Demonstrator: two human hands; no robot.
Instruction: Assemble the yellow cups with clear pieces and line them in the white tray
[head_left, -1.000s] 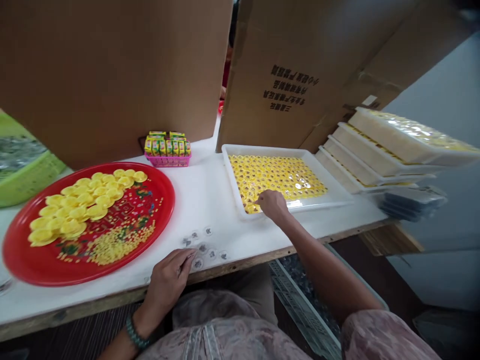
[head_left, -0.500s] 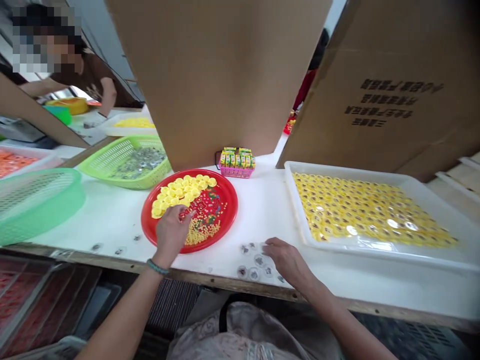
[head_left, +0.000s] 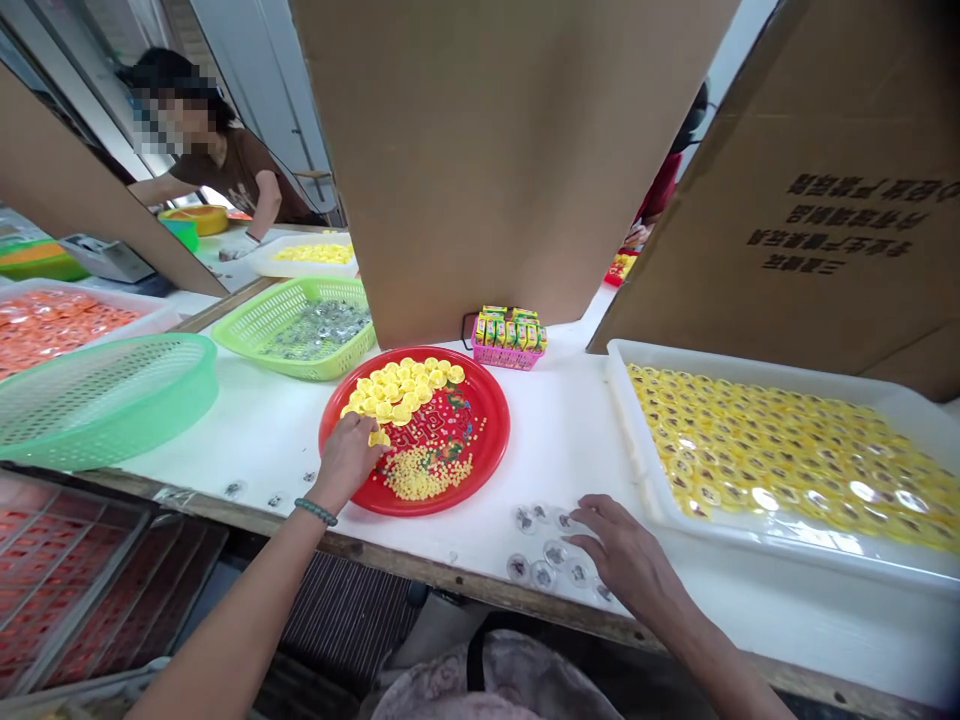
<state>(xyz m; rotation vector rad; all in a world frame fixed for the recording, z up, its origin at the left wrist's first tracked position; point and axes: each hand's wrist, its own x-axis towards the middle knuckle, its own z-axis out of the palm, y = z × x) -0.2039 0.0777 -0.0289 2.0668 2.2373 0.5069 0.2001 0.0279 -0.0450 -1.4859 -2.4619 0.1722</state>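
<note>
My left hand (head_left: 349, 457) rests on the near left of a red round tray (head_left: 491, 455), fingers closed on a yellow cap (head_left: 379, 438) at the edge of a heap of yellow caps (head_left: 401, 388). A patch of small yellow beads (head_left: 427, 472) lies in the same tray. My right hand (head_left: 626, 555) lies on the white table (head_left: 562, 430) near its front edge, fingers spread and touching several small clear round pieces (head_left: 544, 550).
A white tray (head_left: 637, 420) of filled yellow caps sits at the right. A small pink basket (head_left: 506, 335) of yellow packets stands before cardboard panels (head_left: 510, 150). Green baskets (head_left: 105, 395) lie left. Another person (head_left: 225, 170) works at the far left.
My right hand left the white tray and came down to the clear pieces. My left hand went from those pieces to the red tray and closed on a yellow cap. The view swung left.
</note>
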